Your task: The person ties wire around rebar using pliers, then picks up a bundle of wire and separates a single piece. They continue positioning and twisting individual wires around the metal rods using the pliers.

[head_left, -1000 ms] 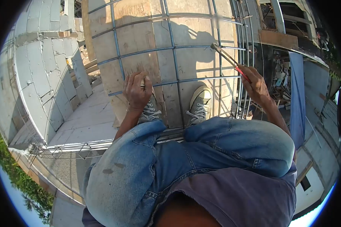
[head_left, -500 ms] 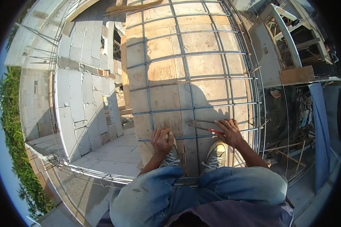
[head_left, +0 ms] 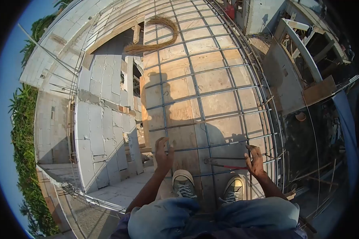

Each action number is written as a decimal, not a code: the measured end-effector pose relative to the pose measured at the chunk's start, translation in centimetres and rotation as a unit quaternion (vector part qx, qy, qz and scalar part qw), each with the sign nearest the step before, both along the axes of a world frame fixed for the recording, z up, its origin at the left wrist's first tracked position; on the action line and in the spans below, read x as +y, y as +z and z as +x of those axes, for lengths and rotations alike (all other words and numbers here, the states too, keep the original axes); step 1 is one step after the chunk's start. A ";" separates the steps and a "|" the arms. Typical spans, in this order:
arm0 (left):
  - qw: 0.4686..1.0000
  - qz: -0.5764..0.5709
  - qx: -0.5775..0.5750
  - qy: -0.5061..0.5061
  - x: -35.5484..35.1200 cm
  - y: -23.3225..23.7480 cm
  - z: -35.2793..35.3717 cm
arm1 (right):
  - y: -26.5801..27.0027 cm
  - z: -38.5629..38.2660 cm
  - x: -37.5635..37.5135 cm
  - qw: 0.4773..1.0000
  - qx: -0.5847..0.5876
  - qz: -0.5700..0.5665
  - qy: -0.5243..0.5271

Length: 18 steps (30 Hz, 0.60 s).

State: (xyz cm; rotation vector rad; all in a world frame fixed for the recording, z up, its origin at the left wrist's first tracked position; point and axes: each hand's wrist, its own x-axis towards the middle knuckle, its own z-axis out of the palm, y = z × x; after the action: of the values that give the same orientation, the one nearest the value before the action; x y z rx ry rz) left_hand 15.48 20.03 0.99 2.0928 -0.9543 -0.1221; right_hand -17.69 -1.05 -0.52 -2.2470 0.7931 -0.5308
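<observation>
My left hand (head_left: 163,153) lies on the rebar grid (head_left: 203,93) over the plywood formwork deck (head_left: 215,79). Its fingers curl over an upright bar near a crossing; whether it also holds something small is hidden. My right hand (head_left: 254,161) grips the red-handled pincers (head_left: 223,165), which lie almost flat along a cross bar. Their jaws point left, at a bar crossing just ahead of my shoes (head_left: 183,183). I crouch on the deck with both knees bent.
A straw-coloured coil of tie wire (head_left: 151,36) lies far ahead on the deck. On the left the deck ends at a drop beside grey block walls (head_left: 103,123). Right of the edge bars (head_left: 273,131) is another drop, with timber and debris below.
My view has risen and tilted forward, showing far more of the deck. My right hand brought the pincers down from raised at the right to low on the bars. My left hand shifted slightly.
</observation>
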 end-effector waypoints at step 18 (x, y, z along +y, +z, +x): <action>0.969 0.201 -0.141 -0.033 -18.9 -7.8 18.4 | -1.0 27.6 -20.2 0.999 -0.044 -0.005 0.015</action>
State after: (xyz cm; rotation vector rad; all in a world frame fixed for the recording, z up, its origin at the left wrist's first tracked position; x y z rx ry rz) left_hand 33.91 1.14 -6.76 2.4970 -1.2528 -0.0549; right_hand 9.91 -21.23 -1.51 -2.2249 0.7129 -0.6169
